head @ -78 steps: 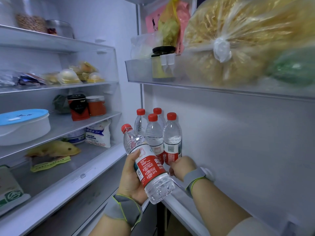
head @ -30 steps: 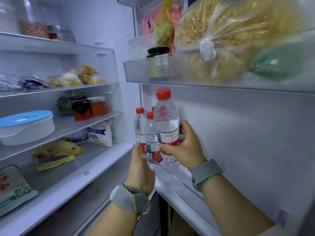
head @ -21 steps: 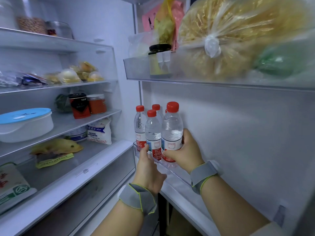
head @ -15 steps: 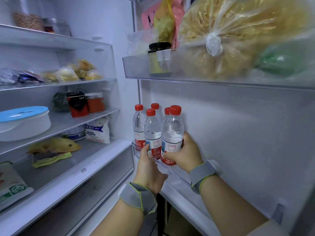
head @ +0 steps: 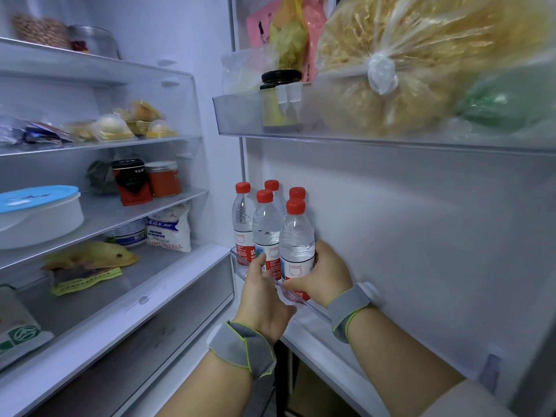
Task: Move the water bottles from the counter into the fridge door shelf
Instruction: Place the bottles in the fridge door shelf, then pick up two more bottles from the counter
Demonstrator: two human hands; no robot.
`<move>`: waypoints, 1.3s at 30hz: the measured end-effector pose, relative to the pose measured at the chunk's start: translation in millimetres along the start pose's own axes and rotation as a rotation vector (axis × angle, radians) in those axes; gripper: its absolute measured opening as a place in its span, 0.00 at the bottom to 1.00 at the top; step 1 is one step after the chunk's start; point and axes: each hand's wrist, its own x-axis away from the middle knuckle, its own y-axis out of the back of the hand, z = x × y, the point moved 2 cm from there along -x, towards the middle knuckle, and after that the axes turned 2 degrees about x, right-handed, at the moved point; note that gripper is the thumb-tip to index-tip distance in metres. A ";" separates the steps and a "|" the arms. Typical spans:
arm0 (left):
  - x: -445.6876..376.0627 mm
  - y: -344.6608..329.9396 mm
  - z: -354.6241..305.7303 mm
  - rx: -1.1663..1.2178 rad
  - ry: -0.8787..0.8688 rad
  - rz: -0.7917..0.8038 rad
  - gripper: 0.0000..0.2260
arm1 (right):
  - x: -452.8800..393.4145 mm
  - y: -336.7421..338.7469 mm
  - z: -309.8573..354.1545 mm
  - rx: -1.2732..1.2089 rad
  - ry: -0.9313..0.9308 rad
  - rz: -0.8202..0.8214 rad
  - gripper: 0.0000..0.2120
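Note:
Several clear water bottles with red caps and red labels stand upright in the clear lower door shelf [head: 313, 310]. The nearest bottle [head: 296, 239] sits at the front of the group, and my right hand [head: 323, 273] grips its lower body from the right. Behind it stand the other bottles [head: 264, 227], close together. My left hand [head: 261, 299] holds the clear front rail of the shelf, thumb up against the rail in front of the bottle labels. Both wrists wear grey bands.
The upper door shelf [head: 240, 115] overhangs the bottles, holding a dark-lidded jar [head: 279, 100] and bulging plastic bags [head: 406, 64]. To the left, fridge shelves carry a blue-lidded white container [head: 39, 215], red jars [head: 162, 179] and packets. The door wall is close on the right.
My right hand has lowered the bottle it carried down into the door shelf beside the others. My left hand has stayed on the shelf rail.

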 end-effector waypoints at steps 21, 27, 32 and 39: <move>-7.1 10.3 7.0 -0.017 -0.011 -0.021 0.24 | 3.9 -1.0 -0.7 0.093 -0.143 0.244 0.17; 5.9 5.4 2.2 -0.013 -0.009 -0.158 0.24 | 2.7 3.5 -1.7 0.152 -0.156 0.308 0.21; 9.8 6.3 -3.3 -0.133 -0.106 -0.061 0.23 | 8.6 25.5 21.3 0.613 -0.010 0.233 0.16; 77.8 40.2 -9.7 -0.241 -0.334 -0.166 0.15 | 67.7 -21.5 73.9 0.471 0.430 0.324 0.06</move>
